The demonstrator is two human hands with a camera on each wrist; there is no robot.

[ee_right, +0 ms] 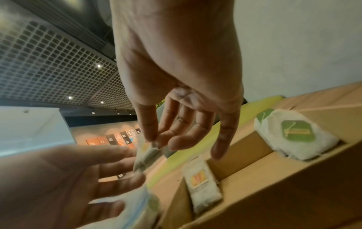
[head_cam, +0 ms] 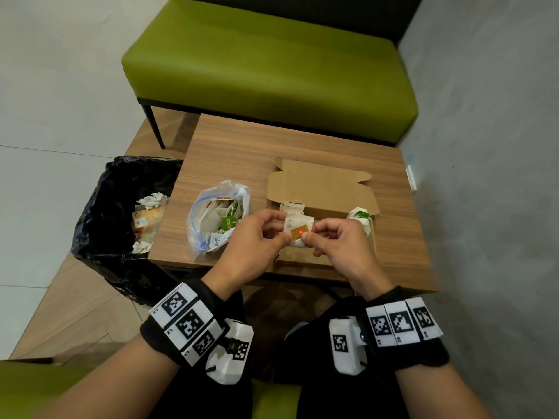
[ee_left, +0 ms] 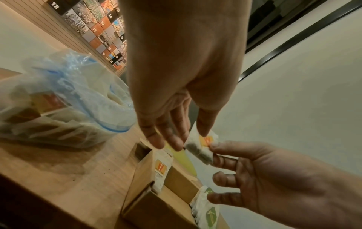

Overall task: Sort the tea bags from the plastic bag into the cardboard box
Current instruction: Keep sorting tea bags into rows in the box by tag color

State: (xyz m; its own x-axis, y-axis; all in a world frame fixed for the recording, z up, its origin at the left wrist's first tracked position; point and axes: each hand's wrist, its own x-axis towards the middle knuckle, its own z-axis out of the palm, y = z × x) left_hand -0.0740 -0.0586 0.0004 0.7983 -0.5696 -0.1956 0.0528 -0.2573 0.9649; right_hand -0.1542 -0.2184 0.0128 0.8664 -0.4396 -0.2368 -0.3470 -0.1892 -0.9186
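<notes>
Both hands are holding one white paper tea bag with an orange tag (head_cam: 298, 232) above the open brown cardboard box (head_cam: 320, 189) on the wooden worktop (head_cam: 242, 140). The left hand (head_cam: 257, 237) is pinching its left edge, its grip closed on it; the right hand (head_cam: 338, 240) is pinching the right edge likewise. Inside the box, orange-tagged bags (ee_right: 201, 182) are standing at the left and green-tagged bags (ee_right: 295, 133) at the right. The clear plastic bag of tea bags (head_cam: 216, 217) is lying just left of the box.
</notes>
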